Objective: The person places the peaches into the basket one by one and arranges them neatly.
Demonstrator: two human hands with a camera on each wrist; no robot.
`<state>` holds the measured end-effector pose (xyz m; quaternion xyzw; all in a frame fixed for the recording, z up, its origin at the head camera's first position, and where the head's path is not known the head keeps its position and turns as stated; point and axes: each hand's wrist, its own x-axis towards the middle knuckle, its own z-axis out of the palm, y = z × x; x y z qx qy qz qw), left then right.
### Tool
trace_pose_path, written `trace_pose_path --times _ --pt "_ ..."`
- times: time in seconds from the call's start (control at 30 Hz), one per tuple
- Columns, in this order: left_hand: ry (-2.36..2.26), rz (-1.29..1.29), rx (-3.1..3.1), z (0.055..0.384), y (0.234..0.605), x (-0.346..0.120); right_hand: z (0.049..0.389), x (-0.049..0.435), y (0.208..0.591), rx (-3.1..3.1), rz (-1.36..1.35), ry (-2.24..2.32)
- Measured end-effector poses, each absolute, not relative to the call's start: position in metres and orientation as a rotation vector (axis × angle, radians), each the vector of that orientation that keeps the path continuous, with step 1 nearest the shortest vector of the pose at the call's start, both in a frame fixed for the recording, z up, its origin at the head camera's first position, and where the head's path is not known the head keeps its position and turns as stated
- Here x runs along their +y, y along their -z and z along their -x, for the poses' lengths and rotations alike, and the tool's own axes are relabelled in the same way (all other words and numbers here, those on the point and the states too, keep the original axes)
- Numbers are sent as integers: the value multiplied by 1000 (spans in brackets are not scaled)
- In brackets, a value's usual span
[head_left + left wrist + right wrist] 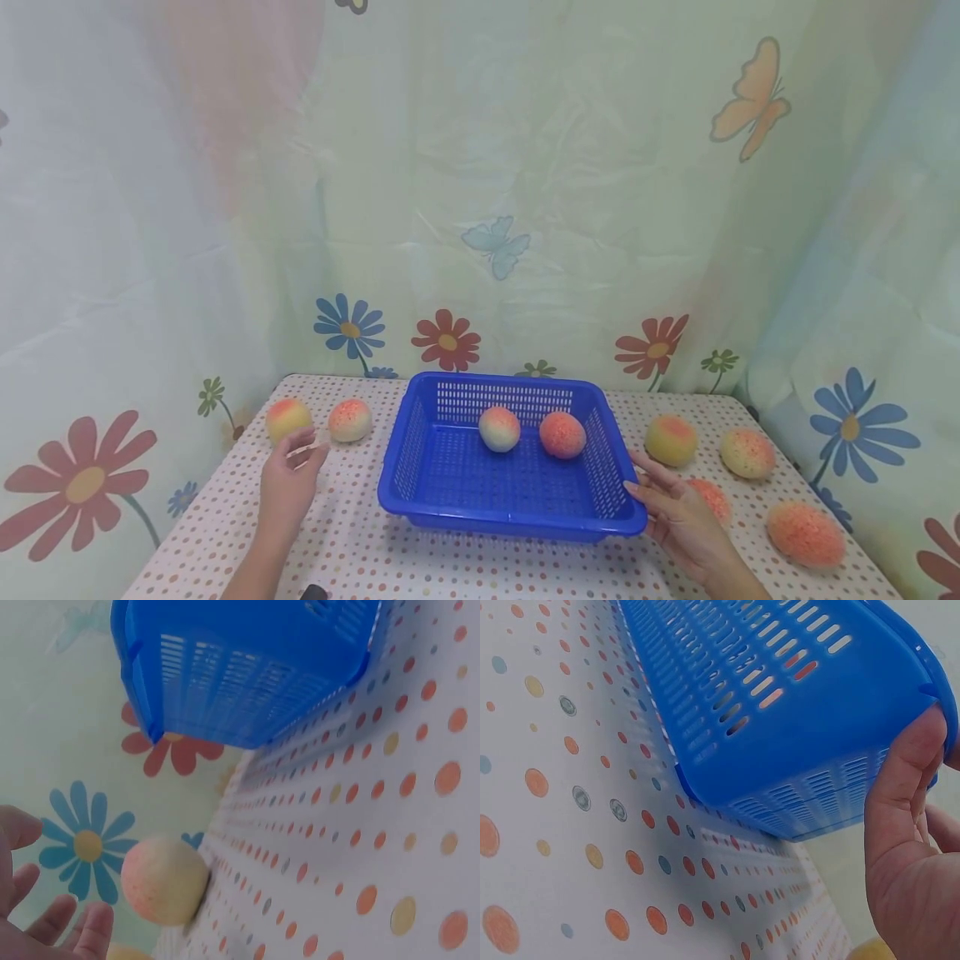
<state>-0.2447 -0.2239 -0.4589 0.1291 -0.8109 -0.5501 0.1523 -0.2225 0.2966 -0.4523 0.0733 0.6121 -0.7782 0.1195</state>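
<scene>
A blue plastic basket (510, 483) stands on the table with two peaches inside: a pale one with a pink top (499, 429) and a redder one (562, 435). My right hand (678, 521) holds the basket's right rim; the right wrist view shows the thumb (911, 765) against the rim, with the other fingers partly hidden. Left of the basket, my left hand (291, 483) is raised with loosely bent fingers and nothing in it. Just beyond it lie a yellow-red peach (287, 419) and a pale, red-speckled peach (350, 420).
Several more peaches lie right of the basket: a yellow one (671, 440), a speckled one (747, 453), a large red one (806, 533) and one (712, 500) partly behind my right hand. A flowered curtain (480, 183) hangs behind the dotted tablecloth (360, 542).
</scene>
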Motion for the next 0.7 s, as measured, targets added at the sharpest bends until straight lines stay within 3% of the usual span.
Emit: trace_pose_path --times 0.7 --pt "1516 -496 -2156 266 466 -251 224 296 453 1797 -250 2270"
